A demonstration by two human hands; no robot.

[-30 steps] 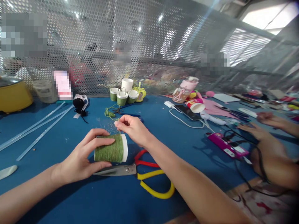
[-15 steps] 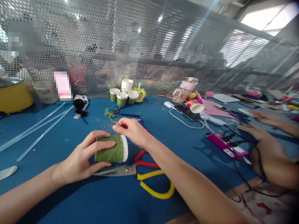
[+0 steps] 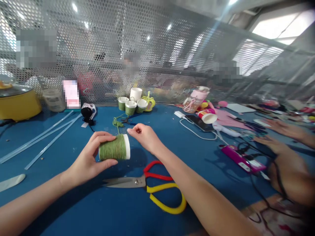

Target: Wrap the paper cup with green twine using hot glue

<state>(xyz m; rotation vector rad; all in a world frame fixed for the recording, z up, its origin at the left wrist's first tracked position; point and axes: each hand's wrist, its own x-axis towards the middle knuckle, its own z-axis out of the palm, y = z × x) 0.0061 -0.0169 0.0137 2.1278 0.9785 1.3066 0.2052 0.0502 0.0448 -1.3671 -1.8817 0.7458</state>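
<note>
My left hand grips a paper cup lying on its side, its wall wound with green yarn and its white rim facing right. Just beyond the rim, my right hand is closed in a pinch; whatever its fingertips hold is too small to make out. A small bundle of green yarn lies behind the cup, with a strand running down towards it. Below both hands rest large scissors with one red and one yellow handle, blades pointing left.
Small green-wrapped cups stand at the back beside dark pliers. Clear glue sticks lie left, near a yellow pot. Rightward are a phone, a purple power strip and another person's arm.
The cup has turned slightly and lifted away from the scissors, uncovering more of their blades. My right hand has shifted a little right, off the cup's rim. The whole view has shifted slightly.
</note>
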